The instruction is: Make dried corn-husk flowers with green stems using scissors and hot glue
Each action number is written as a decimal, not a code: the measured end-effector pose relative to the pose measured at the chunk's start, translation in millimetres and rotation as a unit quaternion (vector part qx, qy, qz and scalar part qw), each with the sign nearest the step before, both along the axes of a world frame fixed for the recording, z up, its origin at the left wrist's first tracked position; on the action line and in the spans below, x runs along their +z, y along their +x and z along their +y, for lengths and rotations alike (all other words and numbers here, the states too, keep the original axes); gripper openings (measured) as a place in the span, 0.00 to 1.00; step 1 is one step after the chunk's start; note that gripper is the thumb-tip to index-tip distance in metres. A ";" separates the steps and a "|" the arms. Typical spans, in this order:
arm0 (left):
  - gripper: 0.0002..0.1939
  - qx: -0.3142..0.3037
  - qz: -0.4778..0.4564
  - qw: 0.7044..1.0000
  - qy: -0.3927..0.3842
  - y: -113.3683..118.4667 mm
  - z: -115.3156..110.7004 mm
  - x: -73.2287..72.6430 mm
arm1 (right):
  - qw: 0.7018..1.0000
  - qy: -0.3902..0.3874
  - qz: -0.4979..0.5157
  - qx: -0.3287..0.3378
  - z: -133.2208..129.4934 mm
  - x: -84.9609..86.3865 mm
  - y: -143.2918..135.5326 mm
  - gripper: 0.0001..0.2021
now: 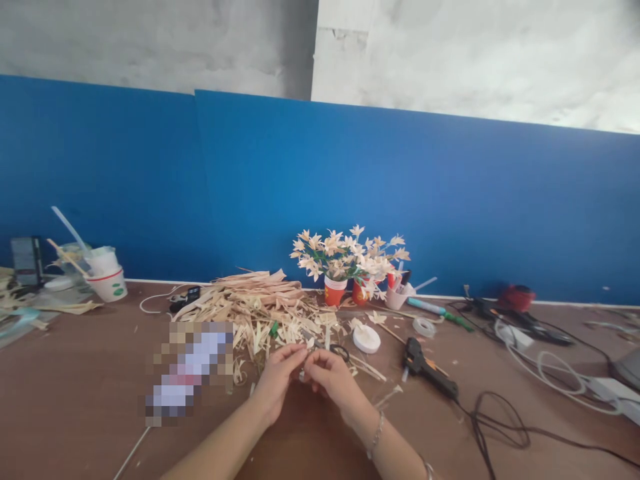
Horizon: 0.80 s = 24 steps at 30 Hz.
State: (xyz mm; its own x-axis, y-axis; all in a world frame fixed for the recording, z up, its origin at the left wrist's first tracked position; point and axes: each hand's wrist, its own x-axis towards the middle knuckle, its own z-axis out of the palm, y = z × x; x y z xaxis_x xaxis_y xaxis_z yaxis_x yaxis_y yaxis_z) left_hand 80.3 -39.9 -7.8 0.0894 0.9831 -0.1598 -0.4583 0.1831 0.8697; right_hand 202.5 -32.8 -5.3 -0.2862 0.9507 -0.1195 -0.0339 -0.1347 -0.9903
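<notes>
My left hand (279, 377) and my right hand (334, 379) meet low in the middle of the view, fingers bent and pinched together. A small pale piece (311, 343) shows at the fingertips; its shape is too small to make out. Just beyond them lie scissors (340, 352) with dark handles, partly over a heap of pale dried husk strips (260, 310). A white round lid (367, 339) rests to the right of the scissors. Behind the heap, pale husk flowers (333, 245) on green stems stand in red paper cups (335, 291).
A black glue gun (430, 370) with its cord lies at right, near a tape roll (424, 327). Further right are white cables (555, 373) and a power strip (613, 395). At left are a pixelated device (190, 373) and a white cup (108, 283). A blue partition (350, 173) stands behind.
</notes>
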 end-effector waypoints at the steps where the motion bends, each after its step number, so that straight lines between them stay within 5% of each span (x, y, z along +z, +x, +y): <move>1: 0.12 -0.006 -0.007 1.000 0.000 -0.1 -0.1 -0.8 | 1.000 0.001 0.004 -0.002 0.0 0.1 -0.2 0.07; 11: 0.09 -0.048 -0.008 0.999 0.014 -0.9 -1.1 -2.4 | 1.000 -0.002 0.010 0.003 0.0 1.0 0.7 0.07; 24: 0.12 -0.020 0.059 0.998 0.025 -1.3 -0.1 -3.6 | 1.000 0.009 -0.018 -0.002 0.3 3.9 1.5 0.10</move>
